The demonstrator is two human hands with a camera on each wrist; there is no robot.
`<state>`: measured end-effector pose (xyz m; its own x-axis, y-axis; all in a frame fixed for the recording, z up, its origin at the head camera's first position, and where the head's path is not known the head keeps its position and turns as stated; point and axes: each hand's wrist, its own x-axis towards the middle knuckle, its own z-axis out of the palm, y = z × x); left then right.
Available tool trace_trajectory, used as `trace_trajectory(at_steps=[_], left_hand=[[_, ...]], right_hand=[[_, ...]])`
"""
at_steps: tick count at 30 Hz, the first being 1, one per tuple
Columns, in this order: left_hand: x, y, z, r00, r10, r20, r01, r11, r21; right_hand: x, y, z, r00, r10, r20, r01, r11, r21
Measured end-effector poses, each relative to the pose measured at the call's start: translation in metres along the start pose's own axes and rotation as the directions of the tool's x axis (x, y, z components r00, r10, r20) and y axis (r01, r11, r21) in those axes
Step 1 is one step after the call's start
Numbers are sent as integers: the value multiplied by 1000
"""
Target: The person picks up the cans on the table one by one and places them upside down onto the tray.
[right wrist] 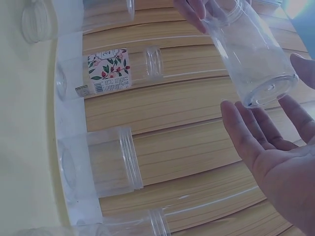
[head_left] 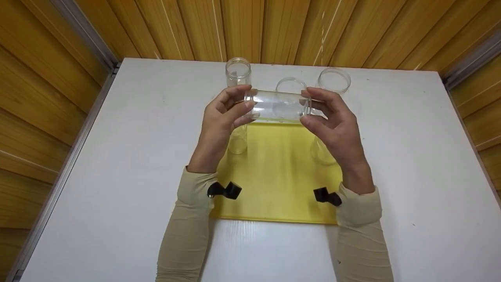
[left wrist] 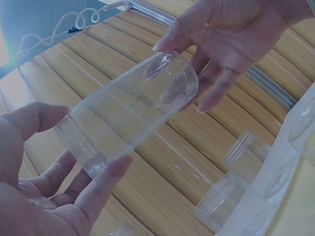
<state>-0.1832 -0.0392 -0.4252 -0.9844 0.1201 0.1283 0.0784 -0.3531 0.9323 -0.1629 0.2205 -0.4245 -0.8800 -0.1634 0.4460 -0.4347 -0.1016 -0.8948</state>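
A clear plastic jar (head_left: 280, 106) lies level in the air between both hands, without a lid. My left hand (head_left: 223, 121) grips its threaded neck, thumb on one side and fingers on the other; the left wrist view shows this neck end close. The base end of the jar (right wrist: 258, 59) sits between the thumb and fingertips of my right hand (head_left: 338, 123). In the right wrist view the right palm faces the base, with its fingers spread around the rim.
Several clear jars stand around the yellow mat (head_left: 282, 180) on the white table (head_left: 129, 137): a tall jar (head_left: 238, 67) at the back left, a wide jar (head_left: 334, 80) at the back right. One jar bears a floral label (right wrist: 109, 69). Wood-slat walls (head_left: 282, 31) enclose the table.
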Motion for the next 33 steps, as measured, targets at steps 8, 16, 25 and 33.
trace_trajectory(at_steps=[8, 16, 25, 33], left_hand=[[0, -1, 1, 1000, 15, 11, -15, 999, 35], [-1, 0, 0, 999, 36, 25, -38, 996, 82], [-4, 6, -5, 993, 114, 29, -117, 978, 175], [-1, 14, -28, 926, 347, -146, -229, 827, 513]], right_hand=[[-1, 3, 2, 999, -27, 24, 27, 1000, -2], [-1, 2, 1, 1000, -24, 19, 24, 1000, -14], [-2, -4, 0, 999, -37, -10, 37, 999, -14], [-4, -12, -1, 999, -46, -25, 45, 998, -44]])
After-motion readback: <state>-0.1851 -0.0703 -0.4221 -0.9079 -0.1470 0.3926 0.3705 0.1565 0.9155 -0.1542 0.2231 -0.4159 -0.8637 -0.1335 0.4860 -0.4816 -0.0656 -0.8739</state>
